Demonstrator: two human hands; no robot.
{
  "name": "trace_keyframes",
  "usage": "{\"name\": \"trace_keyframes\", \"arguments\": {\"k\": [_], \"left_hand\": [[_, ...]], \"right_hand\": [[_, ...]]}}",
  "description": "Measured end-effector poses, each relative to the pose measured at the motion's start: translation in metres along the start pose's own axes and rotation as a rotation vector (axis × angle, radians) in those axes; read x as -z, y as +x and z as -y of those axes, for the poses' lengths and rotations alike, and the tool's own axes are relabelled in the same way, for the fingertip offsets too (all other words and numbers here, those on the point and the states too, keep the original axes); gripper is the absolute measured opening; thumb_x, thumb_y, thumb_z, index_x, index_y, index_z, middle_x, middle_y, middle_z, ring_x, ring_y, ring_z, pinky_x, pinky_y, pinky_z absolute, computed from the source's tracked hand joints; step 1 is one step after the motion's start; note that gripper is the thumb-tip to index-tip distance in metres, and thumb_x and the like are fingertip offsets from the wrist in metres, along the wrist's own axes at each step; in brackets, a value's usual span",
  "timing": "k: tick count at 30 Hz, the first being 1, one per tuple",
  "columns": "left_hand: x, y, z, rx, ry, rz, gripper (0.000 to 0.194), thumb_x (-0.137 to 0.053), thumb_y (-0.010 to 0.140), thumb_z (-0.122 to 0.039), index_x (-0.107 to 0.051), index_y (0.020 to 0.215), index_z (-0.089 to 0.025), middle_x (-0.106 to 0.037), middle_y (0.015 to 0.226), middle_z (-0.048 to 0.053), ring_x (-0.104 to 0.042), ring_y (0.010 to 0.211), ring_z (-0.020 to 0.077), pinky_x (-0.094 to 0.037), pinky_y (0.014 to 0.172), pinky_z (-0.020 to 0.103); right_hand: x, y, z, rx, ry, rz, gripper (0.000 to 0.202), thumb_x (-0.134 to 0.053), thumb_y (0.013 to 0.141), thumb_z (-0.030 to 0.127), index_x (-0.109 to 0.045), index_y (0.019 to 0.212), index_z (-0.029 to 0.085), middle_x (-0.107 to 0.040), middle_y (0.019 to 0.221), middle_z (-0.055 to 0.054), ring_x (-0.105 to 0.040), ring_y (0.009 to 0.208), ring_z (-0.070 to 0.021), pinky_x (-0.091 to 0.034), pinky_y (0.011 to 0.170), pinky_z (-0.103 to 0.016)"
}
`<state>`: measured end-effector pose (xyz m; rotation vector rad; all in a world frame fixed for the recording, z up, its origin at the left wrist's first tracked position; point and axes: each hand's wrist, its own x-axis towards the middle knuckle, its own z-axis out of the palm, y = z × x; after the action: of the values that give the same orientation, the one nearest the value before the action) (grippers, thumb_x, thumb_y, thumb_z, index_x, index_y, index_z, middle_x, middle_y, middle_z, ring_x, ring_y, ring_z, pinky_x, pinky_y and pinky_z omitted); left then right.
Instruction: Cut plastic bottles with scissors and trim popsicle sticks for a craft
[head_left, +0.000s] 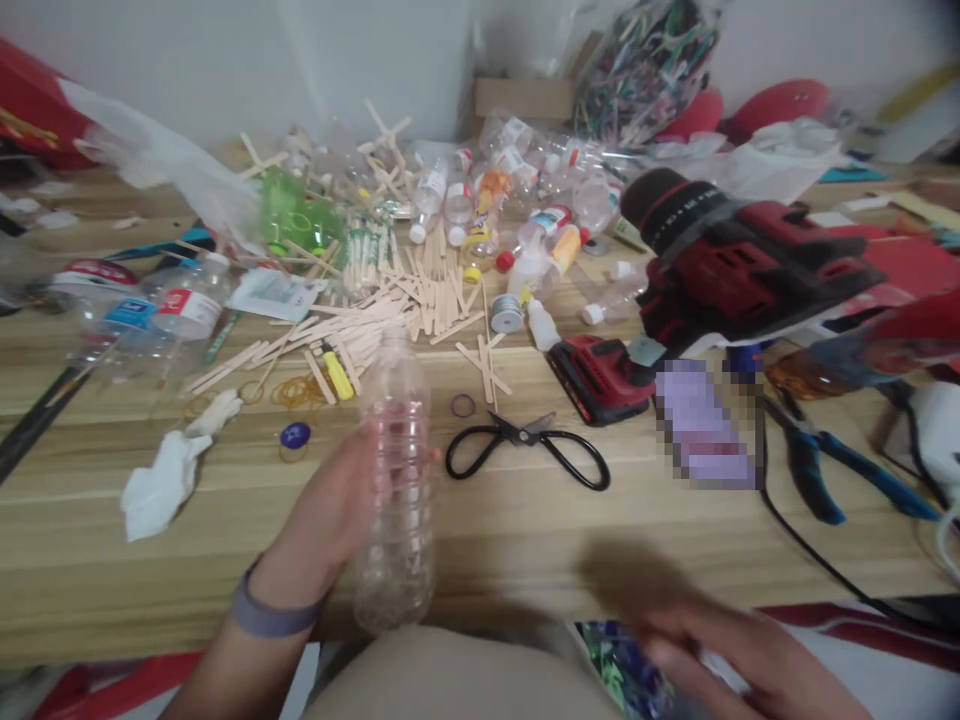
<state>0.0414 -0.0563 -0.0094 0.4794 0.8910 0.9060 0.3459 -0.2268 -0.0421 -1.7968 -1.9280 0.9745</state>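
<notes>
My left hand [351, 490] is wrapped round a clear, ribbed plastic bottle [397, 540] without a label. The bottle stands nearly upright at the table's front edge, its neck pointing away from me. To the right of it lie black-handled scissors [523, 432] with their blades apart, and a small purple rubber band [463, 405] is just beyond them. Low on the right, over the table's front edge, is my right hand [720, 640], smeared by motion. Its fingers point left, apart from the bottle; whether they hold anything is unclear.
A red and black cordless drill [742, 260] stands on its battery at right, near blue-handled pliers [847, 470]. Wooden sticks [420, 300] and several plastic bottles [457, 205] cover the back. Crumpled tissue [161, 485] and a yellow-handled tool [337, 372] lie at left.
</notes>
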Motion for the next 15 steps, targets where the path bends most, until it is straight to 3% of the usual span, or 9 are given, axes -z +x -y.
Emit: {"name": "trace_keyframes", "arguments": {"k": [2,3,4,7,11,15], "left_hand": [[0.0,0.002,-0.001,0.03,-0.012,0.032,0.022,-0.07,0.08,-0.036,-0.075,0.094,-0.019,-0.077,0.087,0.003,-0.072,0.075,0.0209,-0.057,0.069,0.03],[0.001,0.002,-0.002,0.029,-0.019,0.05,0.023,-0.069,0.081,-0.036,-0.075,0.097,-0.019,-0.077,0.089,0.004,-0.072,0.077,0.0213,-0.057,0.071,0.03],[0.002,0.002,-0.003,0.021,-0.028,0.068,0.025,-0.068,0.082,-0.037,-0.074,0.1,-0.02,-0.077,0.092,0.005,-0.072,0.08,0.0219,-0.057,0.074,0.031],[0.007,0.002,-0.009,-0.013,-0.079,0.112,0.033,-0.07,0.08,-0.043,-0.073,0.106,-0.023,-0.077,0.1,0.007,-0.073,0.086,0.0241,-0.056,0.078,0.034],[0.012,0.003,-0.015,-0.037,-0.121,0.18,0.045,-0.078,0.072,-0.05,-0.069,0.109,-0.027,-0.076,0.104,0.007,-0.072,0.087,0.0255,-0.056,0.075,0.034],[0.01,0.009,-0.017,-0.09,-0.075,0.184,0.057,-0.084,0.066,-0.044,-0.063,0.116,-0.026,-0.073,0.106,0.006,-0.071,0.084,0.0235,-0.054,0.074,0.033]], "right_hand": [[0.006,0.055,0.021,0.174,-0.348,-0.326,0.04,-0.042,0.099,0.05,-0.07,0.11,0.023,-0.072,0.1,-0.01,-0.069,0.091,-0.0259,-0.058,0.078,-0.037],[0.006,0.08,0.027,0.215,-0.523,-0.401,0.045,-0.041,0.099,0.05,-0.066,0.121,0.019,-0.07,0.109,-0.013,-0.067,0.097,-0.0304,-0.057,0.083,-0.045],[0.004,0.102,0.029,0.229,-0.663,-0.451,0.047,-0.04,0.1,0.048,-0.064,0.125,0.016,-0.069,0.111,-0.016,-0.066,0.098,-0.0331,-0.056,0.082,-0.049],[-0.001,0.145,0.018,0.377,-0.852,-0.427,0.043,-0.036,0.102,0.038,-0.067,0.118,0.012,-0.068,0.096,-0.016,-0.066,0.083,-0.0288,-0.057,0.072,-0.044],[0.003,0.162,-0.001,0.627,-0.955,-0.435,0.048,-0.027,0.104,0.033,-0.068,0.109,0.008,-0.066,0.087,-0.015,-0.066,0.075,-0.025,-0.057,0.066,-0.038],[0.013,0.158,0.004,0.659,-0.988,-0.434,0.047,-0.023,0.105,0.029,-0.066,0.106,0.008,-0.065,0.084,-0.013,-0.068,0.068,-0.022,-0.057,0.06,-0.034]]}}
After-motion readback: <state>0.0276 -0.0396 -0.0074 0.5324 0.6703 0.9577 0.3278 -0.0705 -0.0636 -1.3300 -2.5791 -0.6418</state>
